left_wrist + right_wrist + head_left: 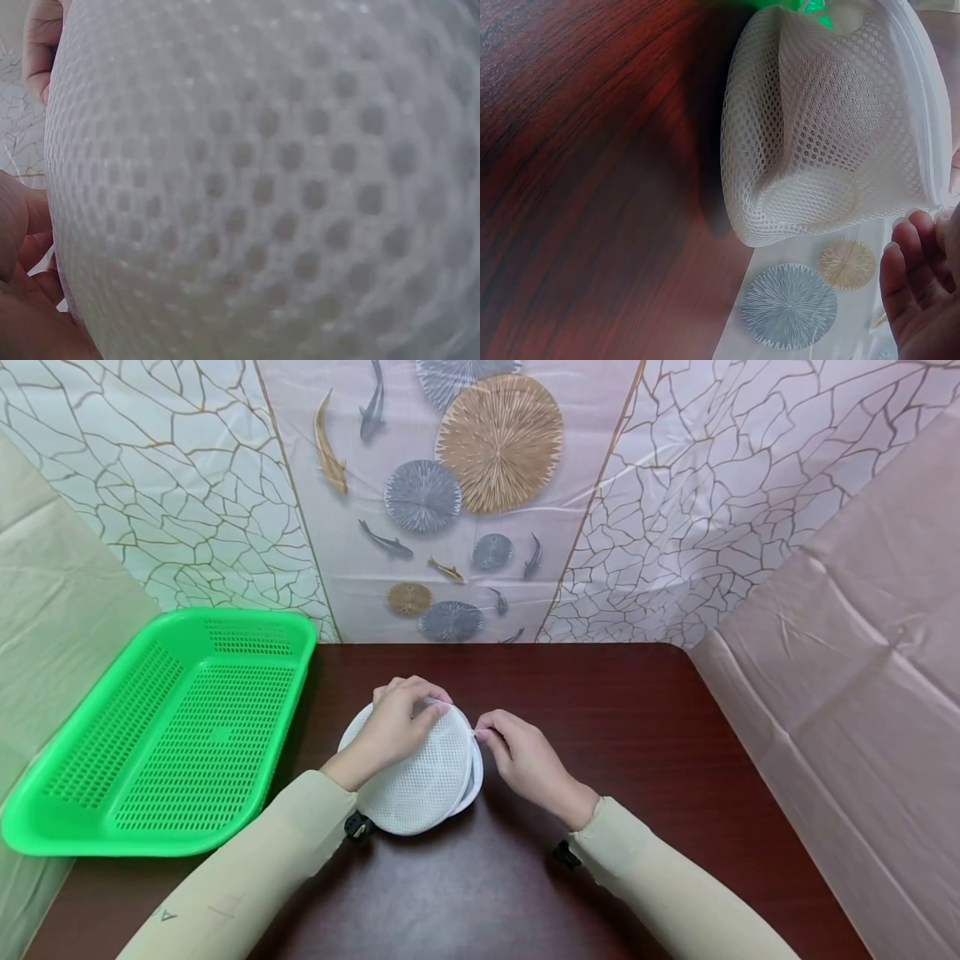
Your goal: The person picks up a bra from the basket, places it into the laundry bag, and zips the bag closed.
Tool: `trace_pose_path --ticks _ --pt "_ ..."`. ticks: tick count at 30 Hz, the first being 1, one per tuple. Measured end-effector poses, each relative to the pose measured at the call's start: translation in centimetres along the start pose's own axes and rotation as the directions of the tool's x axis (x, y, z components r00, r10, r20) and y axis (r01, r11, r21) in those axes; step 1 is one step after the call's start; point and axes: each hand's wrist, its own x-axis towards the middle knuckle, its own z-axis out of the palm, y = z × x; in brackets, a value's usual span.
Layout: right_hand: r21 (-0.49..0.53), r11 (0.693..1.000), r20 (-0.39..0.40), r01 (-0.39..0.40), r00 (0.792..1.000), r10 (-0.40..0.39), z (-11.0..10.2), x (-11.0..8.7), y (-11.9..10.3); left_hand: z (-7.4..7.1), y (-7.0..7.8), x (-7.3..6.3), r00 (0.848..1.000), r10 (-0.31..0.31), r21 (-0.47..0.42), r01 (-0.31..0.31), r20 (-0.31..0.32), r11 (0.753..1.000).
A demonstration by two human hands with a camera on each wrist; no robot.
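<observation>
A round white mesh laundry bag (416, 781) stands on the table, its flat lid facing up. My left hand (393, 722) lies over the far left of the lid and pinches its edge between thumb and fingers. At the right side of the rim, my right hand (528, 764) pinches a small piece at the zipper, its thumb and forefinger together. In the right wrist view a white zipper (930, 112) runs round the top, and the mesh side is creased inward. White mesh (262, 187) fills most of the left wrist view.
A large green plastic basket (217, 735) sits at the left of the dark red wooden table (645, 718). Patterned cloth (480, 610) hangs behind the table, with plain beige cloth (855, 635) along the right side.
</observation>
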Motion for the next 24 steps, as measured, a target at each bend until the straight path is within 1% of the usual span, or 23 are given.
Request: trace_pose_path --ticks 5,10,17,20,24 --pt "0.002 1.000 0.007 -0.010 1.000 0.010 -0.04 -0.13 -0.04 -0.15 -0.07 0.03 0.999 -0.034 -0.003 0.034 -0.021 0.999" --pt "0.000 1.000 0.010 -0.015 1.000 0.015 -0.01 -0.21 -0.08 -0.22 -0.08 0.03 0.999 -0.044 -0.008 0.044 -0.022 0.999" --pt "-0.002 1.000 0.012 -0.021 1.000 0.021 0.06 -0.31 -0.18 -0.19 -0.17 0.04 0.997 -0.062 -0.015 0.061 -0.047 0.998" --pt "0.002 1.000 0.014 -0.024 1.000 0.024 0.06 -0.30 -0.21 -0.22 -0.17 0.02 0.995 -0.080 -0.018 0.079 -0.058 0.997" --pt "0.004 1.000 0.017 -0.021 1.000 0.021 0.06 -0.29 -0.30 -0.28 -0.22 0.02 0.990 -0.114 -0.025 0.112 -0.089 0.993"
